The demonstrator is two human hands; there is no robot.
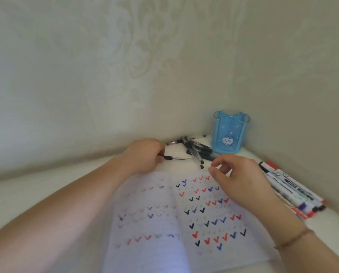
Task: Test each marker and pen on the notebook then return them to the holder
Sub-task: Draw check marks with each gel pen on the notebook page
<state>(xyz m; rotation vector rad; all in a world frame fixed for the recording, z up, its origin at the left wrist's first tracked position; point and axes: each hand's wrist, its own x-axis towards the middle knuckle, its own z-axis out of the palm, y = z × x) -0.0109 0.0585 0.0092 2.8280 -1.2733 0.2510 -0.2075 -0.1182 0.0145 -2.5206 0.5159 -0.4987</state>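
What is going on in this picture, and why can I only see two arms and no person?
The camera sits on the person's head and looks down, so you see just their arms, as if through their eyes. No machine is here, only two bare hands.

The left hand grips a thin black pen that points to the right. The right hand hovers over the page with its fingers loosely curled; I cannot tell if it pinches anything small.

On the white table lies an open notebook, full of red, blue and black tick marks from testing pens. Behind it is a pile of dark pens. Beside the pile stands a blue holder with a little cartoon face; nothing shows sticking out of it. On the right lie some white markers, side by side.
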